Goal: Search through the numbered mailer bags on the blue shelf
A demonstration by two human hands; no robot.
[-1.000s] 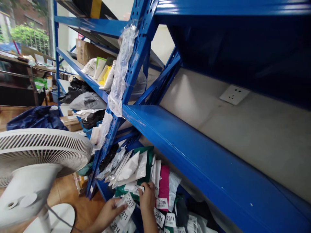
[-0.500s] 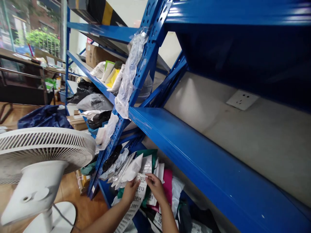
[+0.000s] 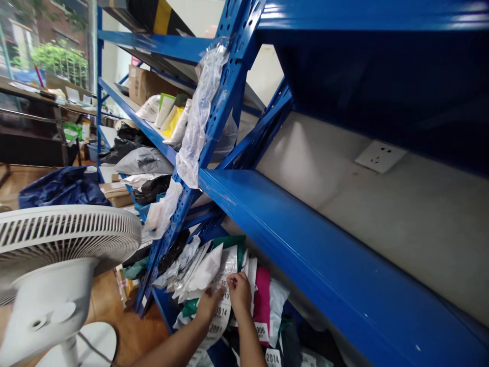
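A strip of numbered labels (image 3: 220, 312) is held in front of the packed parcels, below the overhanging blue shelf (image 3: 267, 219). Its left edge is pinched by the left hand (image 3: 209, 305), near the second label visible from the top. The top label is met at its right side by the fingertips of the right hand (image 3: 240, 293), which are drawn close together; whether paper is caught between them cannot be told (the number there is partly covered as well).

The strip's long axis is carried down and slightly leftward from the gap between the hands, so the upper end is bordered more closely by the right grip and the body by the left. Just behind that upper end, a white parcel (image 3: 229, 259) is seen, and a pink parcel (image 3: 262, 293) is placed to the right of the right hand.
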